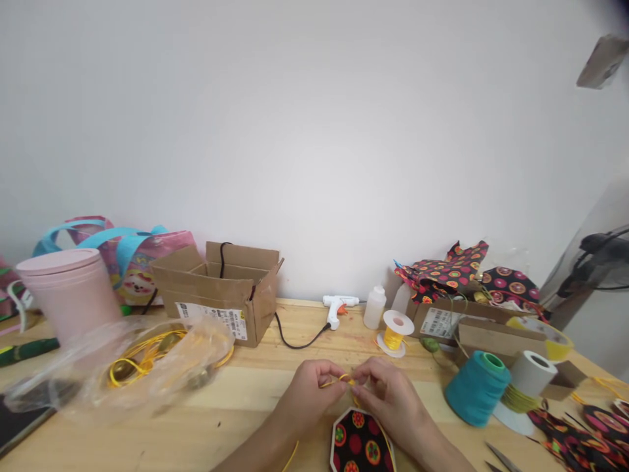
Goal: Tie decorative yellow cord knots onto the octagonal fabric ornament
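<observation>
My left hand (319, 390) pinches a yellow cord (343, 377) between thumb and fingertips. Close against it, my right hand (388, 396) has its fingertips closed on the same cord, where a small loop shows. Just below my hands lies a flat, many-sided piece (362, 440) covered in black fabric with bright round patterns and edged in a pale rim. The cord runs down to the top of this piece and along its right side. Another length of yellow cord hangs below my left wrist. The exact spot where the fingers meet is partly hidden.
At left are a clear plastic bag (162, 380) with yellow cord, a pink canister (71, 295) and an open cardboard box (236, 295). A white glue gun (338, 308), bottle (375, 308) and yellow cord spool (394, 334) stand behind. Teal thread (476, 390) and scissors (502, 459) are right.
</observation>
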The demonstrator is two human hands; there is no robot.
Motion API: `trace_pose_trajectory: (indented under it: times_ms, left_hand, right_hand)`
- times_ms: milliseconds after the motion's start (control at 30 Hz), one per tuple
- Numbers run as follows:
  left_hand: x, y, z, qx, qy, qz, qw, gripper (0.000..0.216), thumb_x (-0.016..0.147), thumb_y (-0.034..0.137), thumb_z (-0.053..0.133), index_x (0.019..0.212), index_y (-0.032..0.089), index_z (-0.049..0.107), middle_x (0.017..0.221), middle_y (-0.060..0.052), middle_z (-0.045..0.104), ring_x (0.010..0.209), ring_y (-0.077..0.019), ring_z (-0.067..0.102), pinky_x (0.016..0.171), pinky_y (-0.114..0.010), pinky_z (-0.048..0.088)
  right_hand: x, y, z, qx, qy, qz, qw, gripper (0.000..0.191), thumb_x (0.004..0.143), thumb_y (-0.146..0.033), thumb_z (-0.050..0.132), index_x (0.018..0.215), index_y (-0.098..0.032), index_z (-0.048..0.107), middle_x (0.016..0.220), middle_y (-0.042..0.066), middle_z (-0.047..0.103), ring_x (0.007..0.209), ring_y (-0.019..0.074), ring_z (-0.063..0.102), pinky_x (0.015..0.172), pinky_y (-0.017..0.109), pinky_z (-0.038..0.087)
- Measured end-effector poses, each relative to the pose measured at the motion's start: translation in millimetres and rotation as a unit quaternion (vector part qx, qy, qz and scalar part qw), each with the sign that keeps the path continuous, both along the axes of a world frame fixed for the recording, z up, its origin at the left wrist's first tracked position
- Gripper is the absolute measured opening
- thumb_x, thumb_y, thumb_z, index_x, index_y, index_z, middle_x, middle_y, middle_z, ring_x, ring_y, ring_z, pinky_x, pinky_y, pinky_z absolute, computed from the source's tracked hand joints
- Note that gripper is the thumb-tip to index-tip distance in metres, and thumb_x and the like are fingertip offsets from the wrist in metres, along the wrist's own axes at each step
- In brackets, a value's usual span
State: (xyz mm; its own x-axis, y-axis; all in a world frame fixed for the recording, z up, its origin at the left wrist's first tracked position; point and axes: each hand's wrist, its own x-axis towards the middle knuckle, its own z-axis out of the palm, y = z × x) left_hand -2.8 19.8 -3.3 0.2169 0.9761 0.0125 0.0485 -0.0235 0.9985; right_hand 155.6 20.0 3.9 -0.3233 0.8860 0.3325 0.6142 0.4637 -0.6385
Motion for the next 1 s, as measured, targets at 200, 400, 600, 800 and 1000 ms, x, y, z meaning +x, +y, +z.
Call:
trace_pose_trajectory:
  times_ms: [200, 400, 600, 800, 1000]
  left_hand:
    - [-0.1, -1.3, 3.0, 0.013, 0.045, 0.013, 0.999, 0.016, 0.064, 0.026, 0.056, 0.072, 0.013, 0.062, 0.045, 0.004, 0.057, 0.044, -0.0107, 0.048, 0.044, -0.020, 0.032]
    - [-1.2, 0.4, 2.5, 0.045, 0.056, 0.009, 0.997, 0.020, 0.065, 0.022, 0.055, 0.079, 0.013, 0.065, 0.081, -0.006, 0.068, 0.079, -0.0200, 0.058, 0.071, -0.027, 0.041]
    - [0.4, 2.0, 1.2, 0.033, 0.080, 0.027, 0.996, 0.019, 0.062, 0.024, 0.056, 0.072, 0.014, 0.068, 0.075, -0.006, 0.070, 0.075, -0.0218, 0.059, 0.068, -0.028, 0.043]
    - [1.5, 4.3, -5.1, 0.006, 0.093, 0.055, 0.994, 0.022, 0.058, 0.031, 0.059, 0.067, 0.011, 0.067, 0.066, -0.005, 0.067, 0.068, -0.0212, 0.057, 0.062, -0.028, 0.041]
    - [1.6, 3.3, -4.7, -0.002, 0.085, 0.055, 0.995, 0.024, 0.058, 0.033, 0.060, 0.065, 0.011, 0.065, 0.060, -0.002, 0.065, 0.061, -0.0180, 0.055, 0.055, -0.025, 0.039]
  right_hand:
    - [-1.6, -0.1, -0.3, -0.007, -0.001, 0.011, 1.000, 0.007, 0.068, -0.020, 0.053, 0.071, -0.021, 0.059, 0.069, 0.000, 0.058, 0.069, 0.0152, 0.051, 0.060, 0.024, 0.038]
    - [-2.6, 3.8, -8.4, -0.052, 0.062, 0.004, 0.997, 0.010, 0.069, -0.020, 0.052, 0.071, -0.018, 0.062, 0.064, 0.001, 0.057, 0.058, 0.0131, 0.050, 0.052, 0.022, 0.038]
    - [-2.6, 3.3, -7.2, -0.055, 0.071, 0.000, 0.996, 0.012, 0.069, -0.021, 0.052, 0.070, -0.019, 0.064, 0.064, 0.001, 0.059, 0.060, 0.0140, 0.051, 0.054, 0.023, 0.039]
    - [-0.7, 2.5, -4.1, -0.040, 0.057, -0.012, 0.998, 0.014, 0.070, -0.021, 0.049, 0.068, -0.019, 0.063, 0.066, 0.002, 0.060, 0.063, 0.0152, 0.052, 0.058, 0.025, 0.039]
    - [3.4, 8.7, -11.2, -0.042, 0.111, -0.049, 0.992, 0.014, 0.073, -0.026, 0.046, 0.069, -0.017, 0.057, 0.062, 0.001, 0.057, 0.059, 0.0148, 0.049, 0.055, 0.025, 0.039]
